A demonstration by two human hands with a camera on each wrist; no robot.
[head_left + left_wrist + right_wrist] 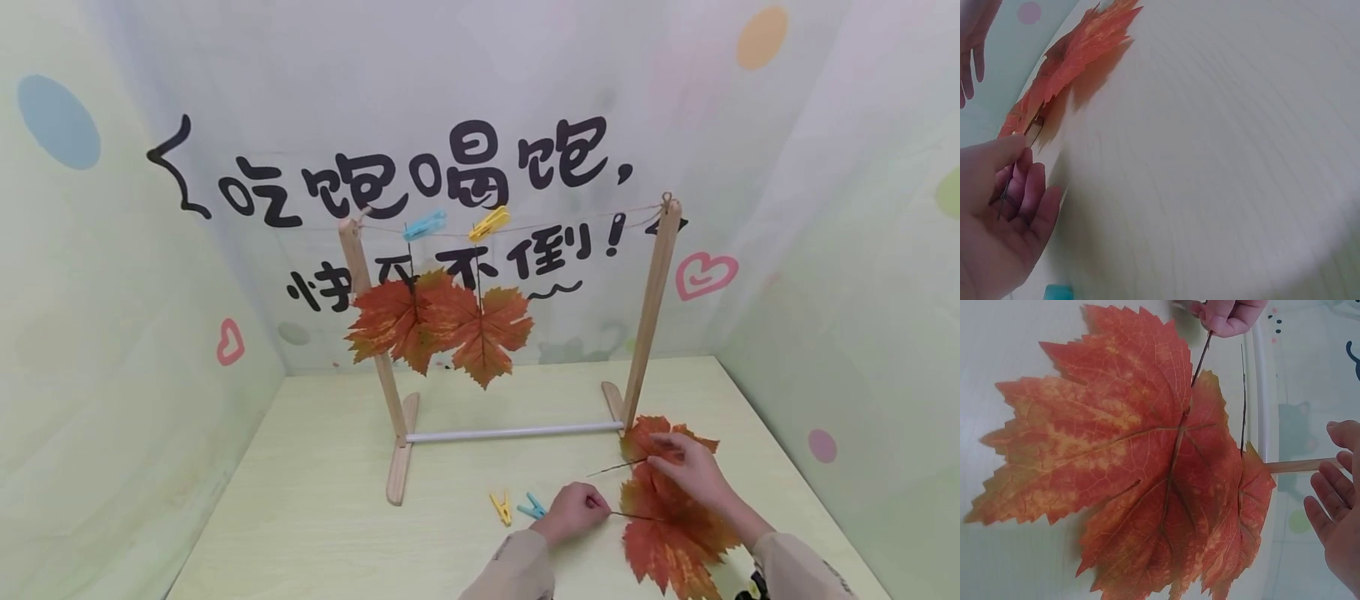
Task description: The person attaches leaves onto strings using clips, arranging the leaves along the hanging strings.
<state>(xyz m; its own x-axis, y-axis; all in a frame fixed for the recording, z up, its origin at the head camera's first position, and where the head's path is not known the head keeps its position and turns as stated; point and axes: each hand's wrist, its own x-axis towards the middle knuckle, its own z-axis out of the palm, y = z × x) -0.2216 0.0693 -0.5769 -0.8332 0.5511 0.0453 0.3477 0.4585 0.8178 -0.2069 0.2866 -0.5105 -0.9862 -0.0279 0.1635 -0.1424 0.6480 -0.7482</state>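
Observation:
My left hand (pixel 576 510) pinches the thin dark stem (pixel 1200 359) of a red-orange maple-like leaf (pixel 1110 419) at the table's right side. Another such leaf (pixel 637 437) lies partly beneath it, farther back, its stem (pixel 618 467) pointing left. Over the leaves is my right hand (pixel 693 471); in the right wrist view its fingers (pixel 1332 490) are spread apart, with nothing in them. Left of my left hand lie a yellow clothespin (pixel 501 507) and a blue clothespin (pixel 532 505), the blue one partly covered by that hand.
Behind the hands stands a wooden frame with two posts (pixel 652 317) and a white bottom rod (pixel 517 432). From its string (pixel 562 223), a blue clip (pixel 425 225) and a yellow clip (pixel 491 223) hold two overlapping leaves (pixel 486 337). Printed cloth walls (pixel 847 275) enclose the table.

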